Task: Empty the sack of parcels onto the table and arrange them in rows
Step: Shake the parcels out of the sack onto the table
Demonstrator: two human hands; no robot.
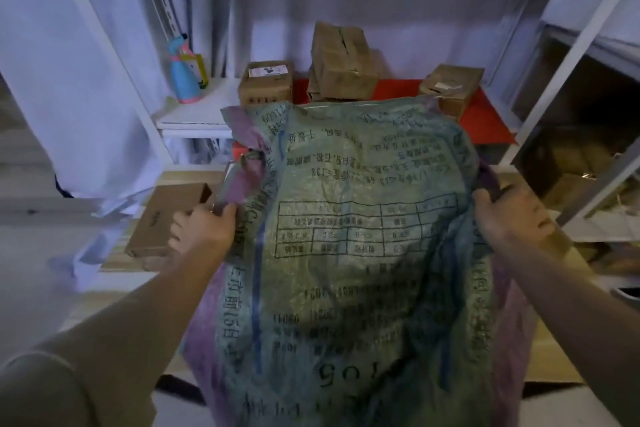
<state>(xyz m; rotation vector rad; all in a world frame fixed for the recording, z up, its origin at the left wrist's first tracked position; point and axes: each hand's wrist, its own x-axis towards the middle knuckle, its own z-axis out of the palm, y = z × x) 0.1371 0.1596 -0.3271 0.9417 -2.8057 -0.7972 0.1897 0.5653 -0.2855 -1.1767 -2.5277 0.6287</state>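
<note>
A large green and purple woven sack (360, 236) with printed text fills the middle of the view, held up over the table. My left hand (204, 230) grips its left edge and my right hand (509, 215) grips its right edge. Beyond the sack's top edge, brown cardboard parcels lie on a red table cover (485, 118): one with a white label (266, 81), a taller stack (341, 64) and one at the right (450, 87). A flat brown parcel (166, 218) lies on the wooden table (117, 263) beside my left hand. The sack hides whatever is inside and below it.
A white shelf (197, 113) at the back left carries a blue and pink toy figure (187, 73). A white metal rack (581, 135) with cardboard on its shelves stands at the right. Grey curtains hang behind. White sheeting drapes at the left.
</note>
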